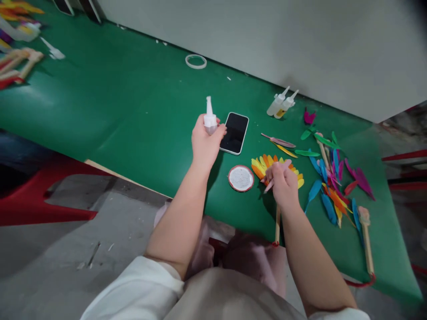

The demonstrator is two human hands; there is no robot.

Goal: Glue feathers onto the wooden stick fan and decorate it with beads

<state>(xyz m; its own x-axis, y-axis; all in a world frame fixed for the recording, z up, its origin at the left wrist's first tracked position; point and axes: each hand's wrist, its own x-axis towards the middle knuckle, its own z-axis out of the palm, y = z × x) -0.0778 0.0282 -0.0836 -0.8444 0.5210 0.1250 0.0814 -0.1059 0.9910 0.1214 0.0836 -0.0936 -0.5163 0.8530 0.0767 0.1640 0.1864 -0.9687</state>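
My left hand (204, 144) is closed around a small white glue bottle (210, 120) whose long nozzle points up. A phone (236, 132) lies flat just to the right of that hand. In my right hand (285, 186) a pale pink feather (269, 185) is pinched, its tip sticking out to the left. Below this hand lies a fan of yellow and orange feathers (259, 168), partly covered by my fingers. Its wooden handle (277, 225) reaches toward the table's near edge. Between my hands sits a round white lid with a red rim (240, 178).
Two more glue bottles (276, 105) stand near the wall. Loose coloured feathers (328, 208) and a wooden stick (367, 244) cover the right side of the green table (133, 102). A white ring (196, 62) lies at the back. A red plastic chair (50, 195) is at left.
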